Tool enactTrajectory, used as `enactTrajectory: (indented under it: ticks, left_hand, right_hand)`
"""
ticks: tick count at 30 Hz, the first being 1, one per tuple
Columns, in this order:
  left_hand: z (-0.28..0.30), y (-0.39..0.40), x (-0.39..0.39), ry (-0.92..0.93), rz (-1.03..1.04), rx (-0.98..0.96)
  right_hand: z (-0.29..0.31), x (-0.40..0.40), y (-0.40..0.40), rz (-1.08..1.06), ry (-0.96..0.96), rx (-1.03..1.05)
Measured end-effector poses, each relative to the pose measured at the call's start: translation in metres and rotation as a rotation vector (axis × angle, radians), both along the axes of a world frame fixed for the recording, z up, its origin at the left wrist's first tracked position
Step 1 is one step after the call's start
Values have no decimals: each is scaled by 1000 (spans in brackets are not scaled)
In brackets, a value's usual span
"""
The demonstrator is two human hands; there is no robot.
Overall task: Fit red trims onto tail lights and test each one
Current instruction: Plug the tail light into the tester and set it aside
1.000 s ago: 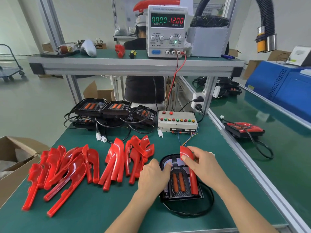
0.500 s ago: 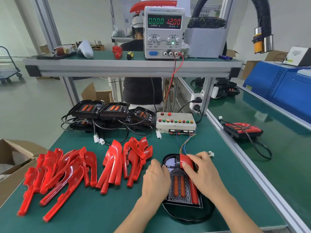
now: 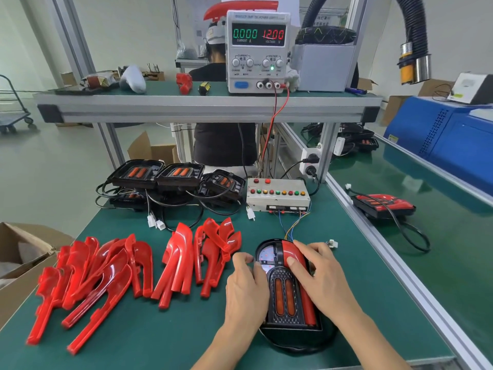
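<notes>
A black tail light [image 3: 284, 295] with two orange lenses lies on the green bench near the front edge. A red trim [image 3: 292, 249] sits along its right side, curving over the top. My right hand [image 3: 320, 279] lies over that trim, thumb and fingers pressing on it. My left hand [image 3: 246, 284] grips the light's left edge, fingertips on the white reflector part. Several loose red trims [image 3: 106, 273] lie in two heaps to the left. Three more black tail lights [image 3: 177, 174] with cables stand at the back. A finished light with red trim [image 3: 382, 205] lies on the right bench.
A grey test box [image 3: 277, 194] with coloured buttons stands behind the light, its wires running toward it. A power supply [image 3: 257, 50] reading 0.000 and 12.00 sits on the upper shelf. An open cardboard box [image 3: 18, 252] is at the left edge. A person sits behind the shelf.
The red trim has gone from raised at its upper end to lying down along the light's right side. My right hand has moved down onto it. The left hand stays at the left edge.
</notes>
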State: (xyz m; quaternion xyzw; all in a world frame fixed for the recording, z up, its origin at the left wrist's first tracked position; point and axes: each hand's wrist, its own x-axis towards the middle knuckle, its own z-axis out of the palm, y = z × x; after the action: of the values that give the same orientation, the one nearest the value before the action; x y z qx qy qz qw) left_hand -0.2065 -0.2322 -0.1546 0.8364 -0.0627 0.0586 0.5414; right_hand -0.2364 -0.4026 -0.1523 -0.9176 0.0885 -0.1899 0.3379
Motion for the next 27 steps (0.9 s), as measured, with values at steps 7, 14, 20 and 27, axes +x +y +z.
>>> enactTrajectory:
  ticks: [7, 14, 20, 27]
  left_hand:
    - [-2, -1, 1, -16, -7, -1]
    - [-5, 0, 5, 11, -13, -3]
    - [-3, 0, 6, 53, 3, -15]
    - [3, 4, 3, 40, -51, -67]
  right_hand:
    - [0, 1, 1, -9, -13, -1]
    - [-2, 4, 2, -15, -12, 8]
    - [-3, 6, -1, 33, 61, 112]
    - [-5, 0, 1, 86, -4, 279]
